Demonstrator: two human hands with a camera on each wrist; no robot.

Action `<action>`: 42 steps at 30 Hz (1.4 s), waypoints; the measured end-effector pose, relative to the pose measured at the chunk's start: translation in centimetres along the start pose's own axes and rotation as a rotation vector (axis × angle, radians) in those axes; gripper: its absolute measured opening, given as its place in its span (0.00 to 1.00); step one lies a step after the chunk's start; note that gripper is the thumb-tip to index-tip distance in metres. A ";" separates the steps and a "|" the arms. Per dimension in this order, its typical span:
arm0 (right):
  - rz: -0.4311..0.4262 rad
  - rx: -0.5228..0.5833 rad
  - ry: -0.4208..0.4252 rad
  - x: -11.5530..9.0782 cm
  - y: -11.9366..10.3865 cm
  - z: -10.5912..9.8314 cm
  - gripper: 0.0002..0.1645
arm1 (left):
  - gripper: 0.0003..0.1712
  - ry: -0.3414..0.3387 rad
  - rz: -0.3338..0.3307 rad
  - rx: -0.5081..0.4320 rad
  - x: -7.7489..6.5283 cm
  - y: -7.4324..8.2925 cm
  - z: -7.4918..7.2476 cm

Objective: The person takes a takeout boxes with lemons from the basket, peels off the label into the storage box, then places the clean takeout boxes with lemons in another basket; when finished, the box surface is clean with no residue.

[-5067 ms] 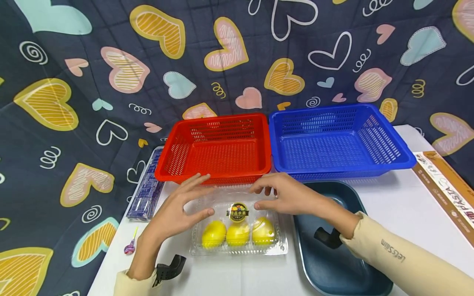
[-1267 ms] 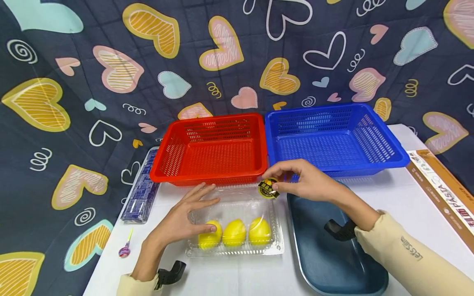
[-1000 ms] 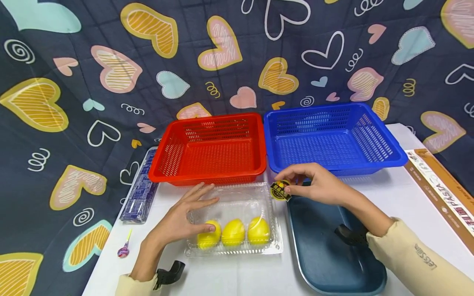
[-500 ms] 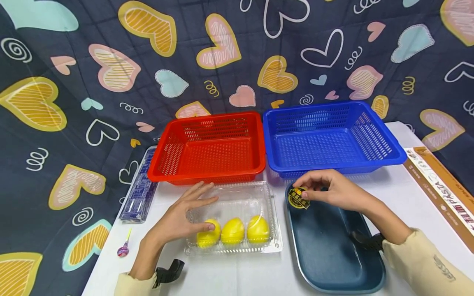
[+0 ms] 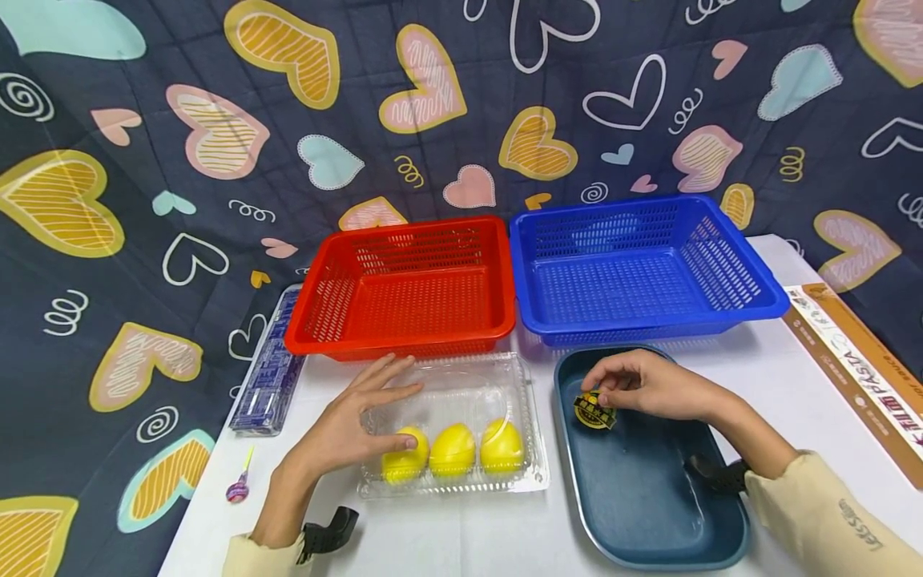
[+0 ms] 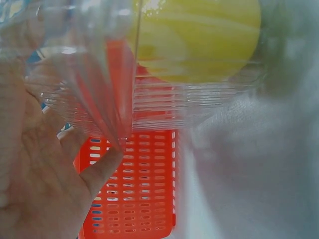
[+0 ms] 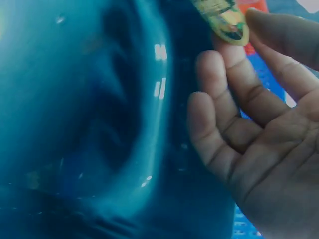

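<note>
My right hand [image 5: 652,386] pinches a round black-and-gold sticker [image 5: 593,411] between thumb and fingertips, over the far left part of a dark teal tray [image 5: 642,501]. The right wrist view shows the sticker [image 7: 227,20] edge-on at the fingertips, the other fingers loosely bent. On the table a clear plastic clamshell box [image 5: 472,393] holds three yellow lemon-like fruits [image 5: 453,450]; its lid is down. Fingers spread and fairly straight, my left hand [image 5: 351,423] rests against the box's left side, thumb over the left fruit. A fingertip touches the plastic edge in the left wrist view.
A red basket [image 5: 404,349] and a blue basket [image 5: 649,327] stand side by side behind the box and tray. At the left edge lie a blue-patterned pack [image 5: 268,389] and a lollipop [image 5: 239,487]. A pasta box [image 5: 858,369] lies on the right.
The sticker, seen on the box lid at first, is now in my right hand, which has moved right from the box to over the tray. My left hand has settled at the box's left side.
</note>
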State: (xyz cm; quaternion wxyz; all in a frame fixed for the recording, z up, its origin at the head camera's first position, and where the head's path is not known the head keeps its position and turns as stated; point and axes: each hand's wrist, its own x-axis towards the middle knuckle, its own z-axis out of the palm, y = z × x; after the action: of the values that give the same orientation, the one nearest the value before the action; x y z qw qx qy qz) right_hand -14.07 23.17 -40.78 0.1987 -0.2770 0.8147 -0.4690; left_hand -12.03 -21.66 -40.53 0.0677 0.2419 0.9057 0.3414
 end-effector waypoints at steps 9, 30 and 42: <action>0.021 -0.010 -0.070 0.1 1.0 0.6 0.13 | 0.40 0.005 0.008 -0.007 0.0 -0.1 0.1; 0.069 -0.229 -0.054 -0.1 0.4 0.2 0.18 | 0.41 0.012 0.015 0.001 -0.1 -0.2 0.0; 0.019 -0.207 0.028 -1.1 -1.5 -1.6 0.18 | 0.40 0.005 0.013 0.018 -0.3 0.1 -0.1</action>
State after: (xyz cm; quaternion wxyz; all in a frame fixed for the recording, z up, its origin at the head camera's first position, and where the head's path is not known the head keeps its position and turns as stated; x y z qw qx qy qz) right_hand -13.81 24.29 -38.60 0.1620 -0.2817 0.8641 -0.3843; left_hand -11.79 -21.76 -40.43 0.0609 0.2477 0.9072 0.3345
